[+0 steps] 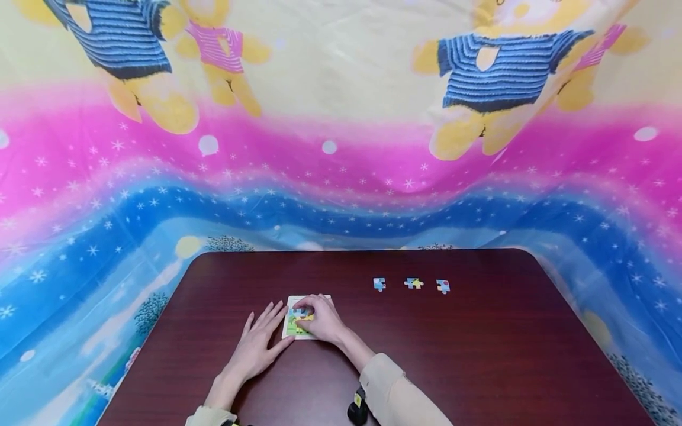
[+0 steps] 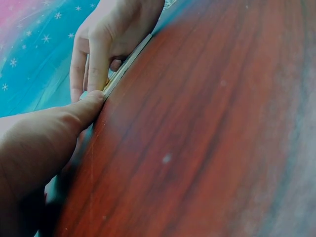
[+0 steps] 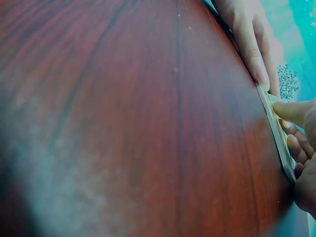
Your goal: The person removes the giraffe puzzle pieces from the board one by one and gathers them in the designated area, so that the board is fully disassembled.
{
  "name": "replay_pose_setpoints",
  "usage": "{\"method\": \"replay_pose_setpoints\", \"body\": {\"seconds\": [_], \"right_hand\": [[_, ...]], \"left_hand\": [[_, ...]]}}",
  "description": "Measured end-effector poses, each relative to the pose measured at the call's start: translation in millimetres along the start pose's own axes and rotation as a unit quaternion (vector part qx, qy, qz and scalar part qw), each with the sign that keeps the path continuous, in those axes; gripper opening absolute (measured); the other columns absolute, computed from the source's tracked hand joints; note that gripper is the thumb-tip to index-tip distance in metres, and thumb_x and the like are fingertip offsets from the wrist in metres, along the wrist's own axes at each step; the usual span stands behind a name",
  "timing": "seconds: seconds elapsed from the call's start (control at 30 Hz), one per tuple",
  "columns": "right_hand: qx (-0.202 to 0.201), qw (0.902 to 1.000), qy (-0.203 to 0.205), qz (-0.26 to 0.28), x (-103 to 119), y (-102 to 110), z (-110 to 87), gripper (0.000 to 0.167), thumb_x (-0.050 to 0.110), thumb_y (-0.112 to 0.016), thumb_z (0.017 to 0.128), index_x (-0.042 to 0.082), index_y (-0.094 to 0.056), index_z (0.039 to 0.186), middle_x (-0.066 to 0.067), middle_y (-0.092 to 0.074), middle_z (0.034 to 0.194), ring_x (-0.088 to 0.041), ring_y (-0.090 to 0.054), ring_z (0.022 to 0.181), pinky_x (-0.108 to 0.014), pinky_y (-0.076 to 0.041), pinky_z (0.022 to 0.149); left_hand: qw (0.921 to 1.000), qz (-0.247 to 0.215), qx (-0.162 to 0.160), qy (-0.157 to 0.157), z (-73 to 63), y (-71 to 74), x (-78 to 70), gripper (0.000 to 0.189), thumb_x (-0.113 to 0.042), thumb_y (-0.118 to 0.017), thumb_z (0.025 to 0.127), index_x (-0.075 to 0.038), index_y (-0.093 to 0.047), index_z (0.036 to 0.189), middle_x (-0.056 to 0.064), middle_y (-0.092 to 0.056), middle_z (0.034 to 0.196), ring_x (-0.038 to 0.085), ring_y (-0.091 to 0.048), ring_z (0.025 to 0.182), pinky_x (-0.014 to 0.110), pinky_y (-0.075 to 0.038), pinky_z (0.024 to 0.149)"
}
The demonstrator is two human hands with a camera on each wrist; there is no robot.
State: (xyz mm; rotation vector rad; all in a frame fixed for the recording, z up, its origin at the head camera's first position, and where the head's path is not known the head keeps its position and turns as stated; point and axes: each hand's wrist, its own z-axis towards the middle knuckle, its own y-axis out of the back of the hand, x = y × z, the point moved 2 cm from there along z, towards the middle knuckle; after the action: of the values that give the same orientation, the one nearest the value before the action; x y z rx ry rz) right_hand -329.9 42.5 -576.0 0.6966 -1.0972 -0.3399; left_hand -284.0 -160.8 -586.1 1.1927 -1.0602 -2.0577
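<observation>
A small jigsaw puzzle (image 1: pixel 292 329) with a pale border and a green, yellow and blue picture lies flat on the table. My left hand (image 1: pixel 259 344) rests at its left side, fingers straight and spread, with the thumb at the near edge of the border. Over the picture, my right hand (image 1: pixel 326 320) has curled fingers and a bent thumb, pinching a puzzle piece that is mostly hidden. From the left wrist, the left thumb (image 2: pixel 91 101) shows against the thin board's edge. In the right wrist view, the right thumb (image 3: pixel 291 111) comes down on the board (image 3: pixel 271 123).
Three loose jigsaw pieces lie in a row toward the back right: a left one (image 1: pixel 379 284), a middle one (image 1: pixel 413 283) and a right one (image 1: pixel 443 286). The dark wooden table (image 1: pixel 479 355) has rounded back corners. A printed cloth (image 1: pixel 330 177) hangs behind and around it.
</observation>
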Motion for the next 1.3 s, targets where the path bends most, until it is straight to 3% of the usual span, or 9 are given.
{"method": "replay_pose_setpoints", "body": {"seconds": [0.23, 0.47, 0.63, 0.83, 1.1, 1.3], "right_hand": [[0.031, 0.9995, 0.007, -0.007, 1.8, 2.3, -2.3, 0.039, 0.01, -0.086, 0.092, 0.015, -0.082, 0.13, -0.004, -0.078, 0.114, -0.015, -0.061, 0.096, -0.037, -0.042, 0.099], [0.041, 0.9989, 0.0, -0.022, 2.9, 2.6, -2.5, 0.041, 0.011, -0.084, 0.093, 0.014, -0.08, 0.134, -0.005, -0.076, 0.117, -0.014, -0.059, 0.101, -0.035, -0.042, 0.098], [0.031, 0.9993, -0.004, -0.019, 4.4, 3.8, -2.6, 0.042, 0.012, -0.086, 0.092, 0.009, -0.079, 0.133, -0.004, -0.076, 0.11, -0.013, -0.059, 0.097, -0.034, -0.043, 0.097], [0.008, 0.9997, -0.014, 0.021, 3.5, 2.9, -3.6, 0.044, 0.008, -0.086, 0.092, 0.008, -0.073, 0.134, -0.002, -0.075, 0.101, -0.011, -0.062, 0.091, -0.04, -0.043, 0.104], [-0.008, 0.999, -0.011, 0.043, 1.3, 2.8, -3.5, 0.034, 0.008, -0.09, 0.088, 0.007, -0.079, 0.12, -0.005, -0.079, 0.1, -0.011, -0.063, 0.089, -0.023, -0.049, 0.087], [-0.019, 0.9975, -0.019, 0.065, 0.2, 1.7, -4.0, 0.031, 0.007, -0.089, 0.088, 0.004, -0.082, 0.118, -0.008, -0.08, 0.099, -0.015, -0.067, 0.091, -0.022, -0.053, 0.084]], "left_hand": [[0.9993, 0.006, 0.027, 0.023, 1.5, 0.1, -0.1, 0.073, -0.043, -0.074, 0.103, -0.012, -0.052, 0.165, 0.013, -0.048, 0.173, 0.042, -0.039, 0.165, 0.077, -0.021, 0.129], [0.9987, 0.012, 0.039, 0.03, 1.9, 0.6, -0.2, 0.073, -0.045, -0.073, 0.104, -0.013, -0.05, 0.166, 0.012, -0.046, 0.175, 0.04, -0.037, 0.166, 0.076, -0.021, 0.13], [0.9988, 0.013, 0.036, 0.029, 2.3, 0.8, -0.6, 0.074, -0.045, -0.073, 0.104, -0.014, -0.051, 0.166, 0.012, -0.046, 0.175, 0.04, -0.037, 0.166, 0.076, -0.021, 0.13], [0.999, 0.011, 0.033, 0.027, 1.4, 0.5, -1.3, 0.073, -0.045, -0.074, 0.104, -0.013, -0.051, 0.166, 0.012, -0.048, 0.174, 0.04, -0.038, 0.165, 0.076, -0.022, 0.129], [0.9993, 0.012, 0.026, 0.024, 0.3, 0.6, -1.5, 0.071, -0.045, -0.074, 0.103, -0.015, -0.054, 0.164, 0.012, -0.048, 0.174, 0.04, -0.039, 0.165, 0.076, -0.022, 0.129], [0.9995, 0.011, 0.021, 0.021, 0.4, 0.3, -2.4, 0.069, -0.044, -0.075, 0.103, -0.016, -0.056, 0.163, 0.012, -0.049, 0.173, 0.04, -0.04, 0.165, 0.076, -0.021, 0.129]]}}
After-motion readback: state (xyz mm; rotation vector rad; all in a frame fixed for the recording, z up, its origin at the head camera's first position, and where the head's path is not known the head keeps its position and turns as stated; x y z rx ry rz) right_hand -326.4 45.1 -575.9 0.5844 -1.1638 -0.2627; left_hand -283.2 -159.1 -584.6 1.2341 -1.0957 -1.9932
